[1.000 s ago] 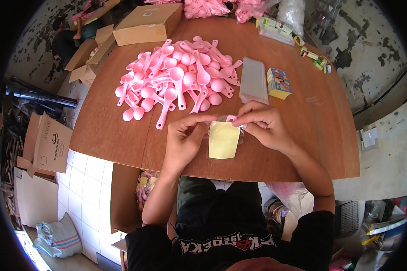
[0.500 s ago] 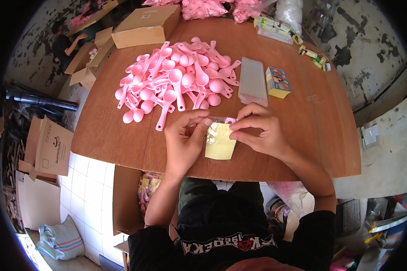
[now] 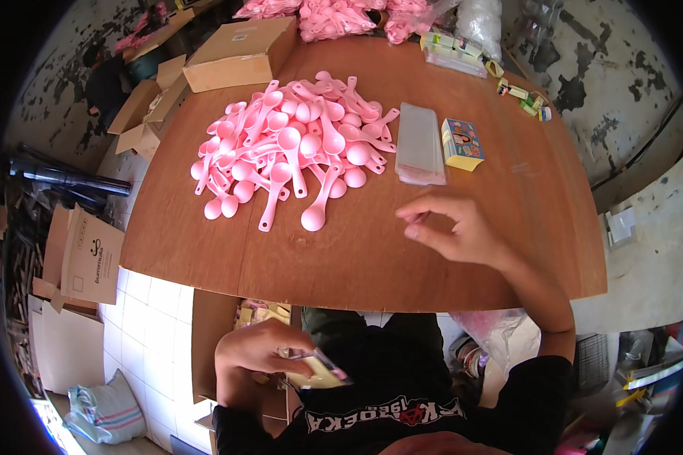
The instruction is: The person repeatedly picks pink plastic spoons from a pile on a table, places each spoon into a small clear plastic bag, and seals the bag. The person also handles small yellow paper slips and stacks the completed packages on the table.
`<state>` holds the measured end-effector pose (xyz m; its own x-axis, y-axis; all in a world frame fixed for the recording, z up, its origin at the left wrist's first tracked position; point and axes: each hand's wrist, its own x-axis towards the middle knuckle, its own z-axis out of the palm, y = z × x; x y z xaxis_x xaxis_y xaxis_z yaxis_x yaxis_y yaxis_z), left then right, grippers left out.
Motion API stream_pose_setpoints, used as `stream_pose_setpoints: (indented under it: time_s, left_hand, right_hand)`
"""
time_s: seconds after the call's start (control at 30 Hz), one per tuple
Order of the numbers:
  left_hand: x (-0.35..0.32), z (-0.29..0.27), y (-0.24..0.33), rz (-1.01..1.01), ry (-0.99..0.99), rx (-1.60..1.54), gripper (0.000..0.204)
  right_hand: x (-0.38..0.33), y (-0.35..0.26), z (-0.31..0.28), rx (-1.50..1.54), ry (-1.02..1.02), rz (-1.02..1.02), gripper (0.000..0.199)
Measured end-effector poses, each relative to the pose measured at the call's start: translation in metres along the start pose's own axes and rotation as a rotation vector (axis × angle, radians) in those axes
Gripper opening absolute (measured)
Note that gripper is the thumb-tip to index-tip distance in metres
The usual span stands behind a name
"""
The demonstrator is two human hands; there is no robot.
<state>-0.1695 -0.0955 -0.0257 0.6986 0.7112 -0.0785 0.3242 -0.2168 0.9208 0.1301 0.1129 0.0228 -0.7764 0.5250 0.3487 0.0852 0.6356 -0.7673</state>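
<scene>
My left hand (image 3: 262,350) is below the table's near edge, beside an open carton (image 3: 212,341) holding yellow and pink packets. It is closed on a clear plastic packet (image 3: 322,374) with a pale yellow card inside and a bit of pink at one end. Over the table, my right hand (image 3: 455,227) has curved fingers, a gap before the thumb and nothing visible between them. Nearest to it lies a stack of clear plastic bags (image 3: 420,144), with a block of printed cards (image 3: 463,142) alongside. A heap of pink measuring spoons (image 3: 288,140) covers the table's left middle.
A closed cardboard box (image 3: 239,57) and bagged pink spoons (image 3: 338,19) stand at the table's far side. Tape rolls (image 3: 517,92) lie at the far right edge. Another person (image 3: 106,87) is at the far left by an open carton. A white sack (image 3: 106,409) sits on the floor.
My left hand has carried the packet from the table down to the carton on the left. My right hand has let go of it. One spoon now lies nearer, in front of the heap.
</scene>
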Motion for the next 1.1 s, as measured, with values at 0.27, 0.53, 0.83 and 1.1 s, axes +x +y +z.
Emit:
stream_pose_setpoints:
  time_s: [0.27, 0.53, 0.83, 1.1]
  left_hand:
    - [-0.082, 0.093, -0.155, -1.070, 0.357, 0.625, 0.038]
    - [0.038, 0.037, 0.047, -0.040, -0.030, 0.075, 0.030]
    - [0.164, -0.095, 0.063, 0.274, 0.298, 0.757, 0.023]
    - [0.237, -0.108, -0.014, 0.228, 0.306, 0.865, 0.034]
  right_hand:
    - [0.031, 0.071, -0.046, -0.572, 0.309, -0.059, 0.007]
    - [0.033, 0.106, -0.027, -0.842, 0.263, 0.031, 0.013]
    - [0.031, 0.107, -0.027, -0.891, 0.423, -0.014, 0.012]
    - [0.026, 0.104, -0.038, -0.799, 0.623, 0.004, 0.007]
